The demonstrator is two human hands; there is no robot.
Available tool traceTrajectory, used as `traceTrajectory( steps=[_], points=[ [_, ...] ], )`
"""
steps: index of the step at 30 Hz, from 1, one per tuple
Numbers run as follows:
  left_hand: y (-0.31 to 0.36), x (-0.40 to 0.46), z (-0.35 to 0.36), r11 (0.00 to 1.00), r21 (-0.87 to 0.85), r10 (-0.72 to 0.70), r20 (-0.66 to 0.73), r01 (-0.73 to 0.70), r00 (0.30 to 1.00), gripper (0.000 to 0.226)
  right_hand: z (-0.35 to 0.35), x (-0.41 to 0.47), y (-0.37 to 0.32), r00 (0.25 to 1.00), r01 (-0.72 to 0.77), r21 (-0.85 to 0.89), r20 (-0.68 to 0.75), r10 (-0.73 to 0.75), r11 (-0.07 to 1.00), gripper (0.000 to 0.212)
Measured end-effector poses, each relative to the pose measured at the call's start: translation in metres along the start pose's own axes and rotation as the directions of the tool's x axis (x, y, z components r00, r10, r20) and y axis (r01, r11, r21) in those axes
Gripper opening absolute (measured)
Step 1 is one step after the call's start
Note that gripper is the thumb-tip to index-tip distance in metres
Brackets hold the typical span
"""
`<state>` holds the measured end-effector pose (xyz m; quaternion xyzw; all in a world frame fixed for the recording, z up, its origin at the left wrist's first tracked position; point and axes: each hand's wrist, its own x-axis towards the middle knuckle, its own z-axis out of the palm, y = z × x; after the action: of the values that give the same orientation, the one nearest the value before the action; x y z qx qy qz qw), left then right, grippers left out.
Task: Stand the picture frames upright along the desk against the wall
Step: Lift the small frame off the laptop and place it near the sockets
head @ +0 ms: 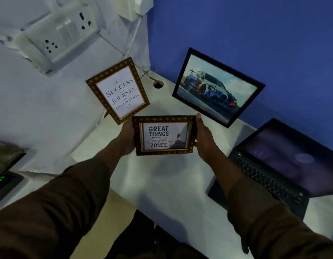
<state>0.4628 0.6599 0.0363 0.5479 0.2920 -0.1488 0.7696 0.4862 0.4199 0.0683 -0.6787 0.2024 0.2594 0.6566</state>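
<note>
Grip: left hand [126,137] and right hand [203,140] clamp the side rails of the "Great Things" frame [164,135], one hand per side, fingers wrapped behind and thumbs at the front edges.
Purpose of grip: a two-sided hold keeps the print facing the wearer and the frame level, so it can be lowered squarely.
Frame position: held between the hands, apparently clear of the desk [171,176]; contact underneath cannot be confirmed.
Beyond the grip, left: the "Success" frame [118,90] leans upright at the white wall [49,101].
Beyond the grip, right: the car frame [218,86] leans against the blue wall [255,34].
Gap: free desk lies past the held frame, between the two placed frames, near the cable hole [158,84].
Right of right hand: open laptop [278,161], limiting room on that side.
Judgement: two frames set; the third awaits placement.
</note>
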Motion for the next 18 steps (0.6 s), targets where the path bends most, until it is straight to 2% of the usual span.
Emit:
traceTrajectory(
  steps=[3, 13, 18],
  points=[
    [0.009, 0.025, 0.005, 1.000, -0.008, -0.016, -0.003, 0.016, 1.000, 0.054, 0.002, 0.017, 0.001, 0.999, -0.022, 0.066, -0.032, 0.024, 0.998, 0.047],
    [0.014, 0.086, 0.014, 0.998, 0.066, -0.019, 0.084, 0.013, 0.996, 0.062, 0.001, 0.066, 0.003, 0.989, -0.012, 0.162, -0.142, 0.036, 0.987, 0.047],
    [-0.016, 0.099, 0.001, 0.989, 0.085, -0.123, -0.011, 0.123, 0.992, 0.049, 0.004, 0.073, 0.024, 0.982, -0.035, 0.145, -0.177, 0.061, 0.989, 0.045]
  ],
)
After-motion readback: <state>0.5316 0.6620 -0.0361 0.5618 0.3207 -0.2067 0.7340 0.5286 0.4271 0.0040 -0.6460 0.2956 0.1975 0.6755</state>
